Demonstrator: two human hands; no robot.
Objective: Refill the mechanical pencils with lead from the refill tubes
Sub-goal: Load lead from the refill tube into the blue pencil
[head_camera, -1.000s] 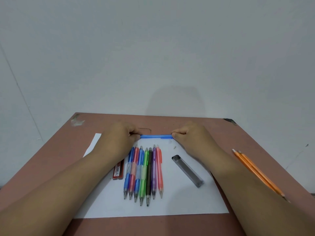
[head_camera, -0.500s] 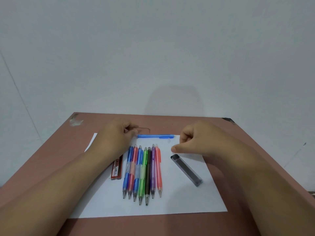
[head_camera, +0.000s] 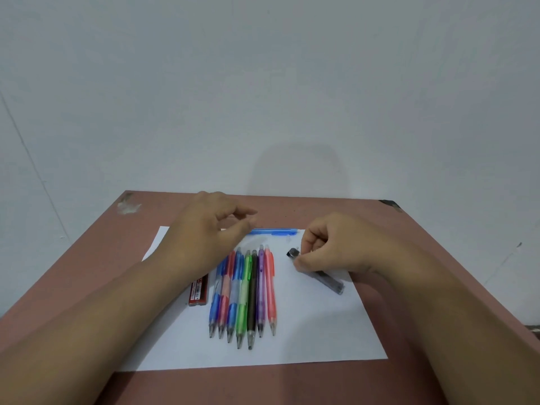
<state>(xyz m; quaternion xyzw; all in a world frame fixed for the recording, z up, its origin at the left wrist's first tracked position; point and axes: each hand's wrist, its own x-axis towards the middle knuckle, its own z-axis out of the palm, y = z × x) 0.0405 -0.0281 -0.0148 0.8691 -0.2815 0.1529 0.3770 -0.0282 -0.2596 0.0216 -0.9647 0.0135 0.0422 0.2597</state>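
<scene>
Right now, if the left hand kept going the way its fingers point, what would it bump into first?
Probably the blue pencil lying crosswise; the left hand has its fingers aimed right toward it, though height above the paper is unclear.

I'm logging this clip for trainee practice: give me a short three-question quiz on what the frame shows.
1. True or false: the right hand pinches the dark translucent lead refill tube.
2. How many mechanical pencils lie side by side in the row of coloured mechanical pencils on the white paper sheet?
3. Where does the light blue mechanical pencil lie? A) crosswise beyond the row B) in the left hand C) off the paper

Key: 1 true; 2 seven; 3 A. The left hand's fingers hold nothing; the red lead refill box lies untouched.
</scene>
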